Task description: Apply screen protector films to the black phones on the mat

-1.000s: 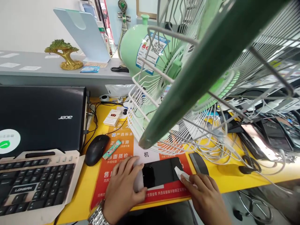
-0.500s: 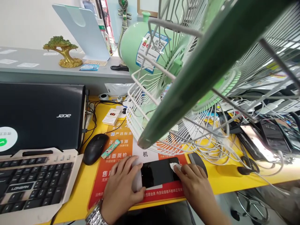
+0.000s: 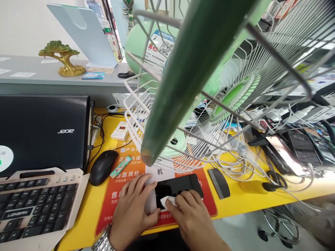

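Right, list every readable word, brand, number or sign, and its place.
"acer": black laptop lid.
"LON…AN", middle unclear: beige keyboard.
"机": red and orange printed mat.
"严选": same mat.
"面质检": same mat.
"售": same mat.
Too small or blurred: white QR label on the pale green fan housing; white cardboard box; green flat packet; white papers on the grey ledge.
No text seen: black smartphone.

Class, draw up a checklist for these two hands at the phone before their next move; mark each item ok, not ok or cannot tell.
1. Phone screen facing up: ok.
2. White tissue or cloth gripped by the right hand: ok.
3. Left hand at the phone's left end: ok.
4. Whole screen in plain view: not ok; the right hand covers part.
5. Mouse apart from both hands: ok.
6. Screen free of smudges: cannot tell.
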The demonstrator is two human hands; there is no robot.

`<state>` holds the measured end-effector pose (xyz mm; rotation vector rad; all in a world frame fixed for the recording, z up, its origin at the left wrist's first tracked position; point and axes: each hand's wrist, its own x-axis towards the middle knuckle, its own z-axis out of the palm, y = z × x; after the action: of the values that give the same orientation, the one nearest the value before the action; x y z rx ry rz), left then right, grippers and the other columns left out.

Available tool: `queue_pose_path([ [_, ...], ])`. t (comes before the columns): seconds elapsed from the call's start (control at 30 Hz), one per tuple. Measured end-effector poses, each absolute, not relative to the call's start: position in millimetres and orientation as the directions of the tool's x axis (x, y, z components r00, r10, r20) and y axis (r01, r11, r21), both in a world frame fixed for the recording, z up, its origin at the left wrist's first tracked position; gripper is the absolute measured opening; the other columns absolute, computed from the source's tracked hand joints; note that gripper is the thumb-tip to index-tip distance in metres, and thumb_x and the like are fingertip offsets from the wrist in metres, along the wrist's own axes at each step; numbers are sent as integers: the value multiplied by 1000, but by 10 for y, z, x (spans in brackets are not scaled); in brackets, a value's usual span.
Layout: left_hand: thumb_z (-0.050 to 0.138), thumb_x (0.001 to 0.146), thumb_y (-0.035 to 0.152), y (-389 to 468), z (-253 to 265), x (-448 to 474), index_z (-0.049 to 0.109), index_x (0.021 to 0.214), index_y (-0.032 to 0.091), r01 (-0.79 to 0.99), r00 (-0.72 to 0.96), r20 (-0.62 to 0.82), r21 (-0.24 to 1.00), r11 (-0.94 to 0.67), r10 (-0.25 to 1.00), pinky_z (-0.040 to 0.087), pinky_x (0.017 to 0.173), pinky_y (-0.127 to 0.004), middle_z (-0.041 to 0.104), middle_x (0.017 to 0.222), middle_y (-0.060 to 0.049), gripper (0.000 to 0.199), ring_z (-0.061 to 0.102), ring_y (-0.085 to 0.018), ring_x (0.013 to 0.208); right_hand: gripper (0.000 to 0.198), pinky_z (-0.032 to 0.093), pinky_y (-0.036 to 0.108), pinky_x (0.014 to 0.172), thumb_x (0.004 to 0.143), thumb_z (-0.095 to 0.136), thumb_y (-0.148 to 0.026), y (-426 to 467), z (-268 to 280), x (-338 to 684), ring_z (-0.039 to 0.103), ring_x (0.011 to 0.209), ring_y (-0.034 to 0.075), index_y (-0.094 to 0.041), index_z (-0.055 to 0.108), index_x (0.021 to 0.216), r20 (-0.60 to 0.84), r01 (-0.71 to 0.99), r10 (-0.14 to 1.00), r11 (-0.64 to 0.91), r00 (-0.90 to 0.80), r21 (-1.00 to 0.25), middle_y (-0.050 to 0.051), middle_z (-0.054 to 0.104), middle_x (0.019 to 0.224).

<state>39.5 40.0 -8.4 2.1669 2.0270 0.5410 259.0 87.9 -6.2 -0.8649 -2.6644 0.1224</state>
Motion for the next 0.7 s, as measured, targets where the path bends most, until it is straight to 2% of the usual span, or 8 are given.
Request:
queue_pose_path([
  [0.13,69,70,30,390,-73,376,58,124,30,938,33,168,334,-88,985,36,105,-50,56,143,-4,54,47,-32,131,35,35,37,85,82,64,-10,1126,0,2878,49,85,22,-27,68,113,303,704,718,689,-627,-174,2,60,85],
  [0.2,69,70,31,385,-71,367,58,124,30,937,35,169,337,-91,985,36,105,-50,56,143,-4,55,48,-32,131,35,36,37,83,81,60,-7,1191,-7,2922,49,84,22,-25,70,110,325,747,750,645,-576,-163,3,60,84],
  [0.37,68,71,29,388,-67,379,56,126,28,936,42,172,338,-99,984,35,106,-50,56,142,-5,57,47,-32,132,36,38,37,84,83,59,-10,1093,-114,2459,51,86,22,-20,67,117,336,700,717,687,-611,-192,5,62,89],
  [0.53,67,70,23,391,-59,402,55,125,27,931,31,164,354,-88,986,32,108,-50,56,142,-5,57,45,-31,134,23,37,38,85,84,68,-17,1018,-101,2016,51,87,22,-18,68,106,302,610,638,769,-709,-192,4,64,91],
  [0.7,67,70,25,386,-50,405,55,127,26,924,23,155,374,-80,988,32,109,-51,56,142,-6,58,44,-32,134,29,35,41,90,84,66,-15,1069,-48,2163,51,91,23,-22,68,112,331,676,691,715,-643,-179,3,66,92],
])
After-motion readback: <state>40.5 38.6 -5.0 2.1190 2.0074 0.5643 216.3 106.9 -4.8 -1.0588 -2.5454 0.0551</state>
